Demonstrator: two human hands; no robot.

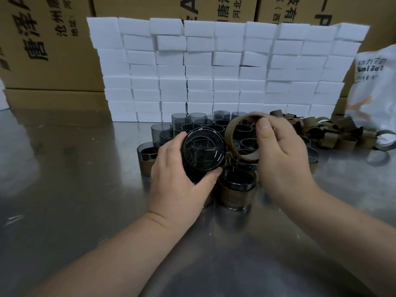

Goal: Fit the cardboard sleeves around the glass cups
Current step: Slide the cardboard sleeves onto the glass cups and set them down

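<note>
My left hand (180,185) grips a dark smoked glass cup (203,152), tipped so its round base faces me. My right hand (278,155) pinches a brown cardboard sleeve (231,130) between thumb and fingers, holding the ring just right of the cup and apart from it. Behind and under my hands stand several bare grey glass cups (160,130). In front, a cup wearing a sleeve (236,187) stands upright; another sleeved cup (147,157) stands at the left.
A pile of loose cardboard sleeves (321,133) lies at the right on the shiny metal table (75,179). A wall of white foam blocks (214,71) stands behind, with brown cartons (42,50) beyond. A white plastic bag (375,93) sits at the far right.
</note>
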